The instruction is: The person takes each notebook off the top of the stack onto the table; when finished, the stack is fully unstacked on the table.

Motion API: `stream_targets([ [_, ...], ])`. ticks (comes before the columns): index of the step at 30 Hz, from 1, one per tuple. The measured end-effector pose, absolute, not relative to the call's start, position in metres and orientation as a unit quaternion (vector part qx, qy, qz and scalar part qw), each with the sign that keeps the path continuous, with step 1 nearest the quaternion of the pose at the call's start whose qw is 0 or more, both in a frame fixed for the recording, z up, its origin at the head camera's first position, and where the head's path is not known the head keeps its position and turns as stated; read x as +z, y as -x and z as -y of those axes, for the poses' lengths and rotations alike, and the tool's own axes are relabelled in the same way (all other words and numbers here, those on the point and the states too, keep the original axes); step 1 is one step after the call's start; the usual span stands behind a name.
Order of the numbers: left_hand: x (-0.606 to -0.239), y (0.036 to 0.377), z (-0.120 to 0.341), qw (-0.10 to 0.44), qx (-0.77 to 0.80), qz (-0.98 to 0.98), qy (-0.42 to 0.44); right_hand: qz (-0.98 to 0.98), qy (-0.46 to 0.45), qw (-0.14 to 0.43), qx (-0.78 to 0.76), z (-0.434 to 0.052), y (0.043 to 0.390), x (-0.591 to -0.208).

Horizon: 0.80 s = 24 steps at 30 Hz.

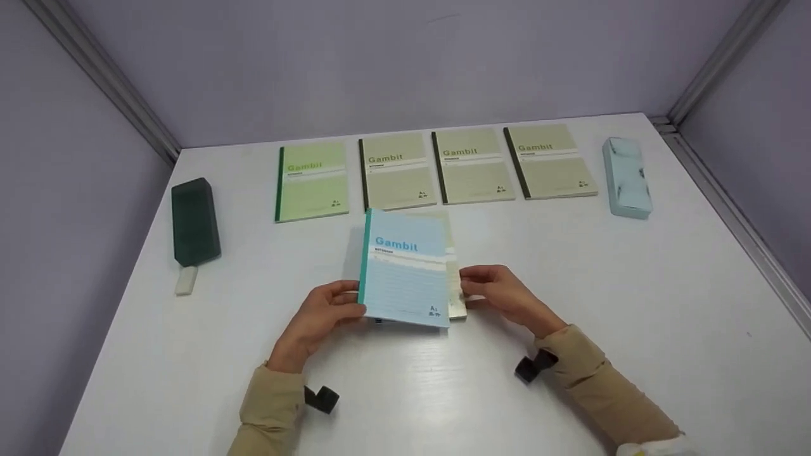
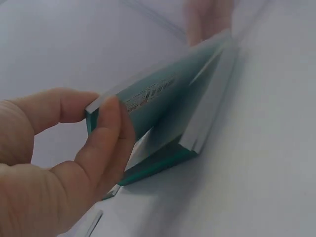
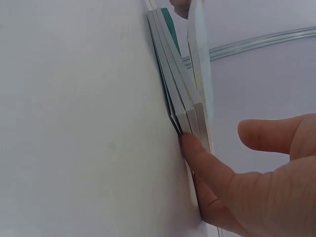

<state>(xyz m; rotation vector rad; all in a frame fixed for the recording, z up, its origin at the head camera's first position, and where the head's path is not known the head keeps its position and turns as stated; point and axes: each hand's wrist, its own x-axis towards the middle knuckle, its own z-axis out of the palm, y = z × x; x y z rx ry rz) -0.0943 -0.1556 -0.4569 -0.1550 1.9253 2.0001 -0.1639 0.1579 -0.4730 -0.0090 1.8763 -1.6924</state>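
The white table (image 1: 570,285) is carrying everything, and a row of four notebooks is lying along its far edge: one bright green notebook (image 1: 312,182) at the left end and three olive notebooks (image 1: 473,166) beside it, all face up with spines to the left, as if laid out for sorting. A dark green case (image 1: 195,221) is sitting near the left edge with a small white eraser (image 1: 186,280) just in front of it, and a pale marbled case (image 1: 626,178) is lying near the far right corner.

Toward the middle of the near half, a small stack of notebooks (image 1: 455,297) is resting on the table. The left hand (image 1: 320,316) is pinching the blue notebook (image 1: 405,269) by its spine edge, thumb on top and fingers beneath, tilting it up off the stack so it can come away cleanly. The right hand (image 1: 504,291) is pressing its fingers (image 3: 197,158) against the stack's open edge, apparently steadying the lower books; the fingers are lying fairly straight, gripping nothing.

The blue notebook is showing a pale blue cover, a teal spine strip, the word "Gambit" in blue and a white band beneath it.
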Motion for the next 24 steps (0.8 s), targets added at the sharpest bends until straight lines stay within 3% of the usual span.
stream_targets([
  [15, -0.416, 0.093, 0.195, 0.098, 0.777, -0.622, 0.025, -0.702, 0.01, 0.299, -0.646, -0.159, 0.166, -0.474],
  [24, -0.419, 0.073, 0.235, 0.057, 0.788, -0.611, 0.058, -0.711, 0.008, 0.293, -0.639, -0.16, 0.166, -0.473],
])
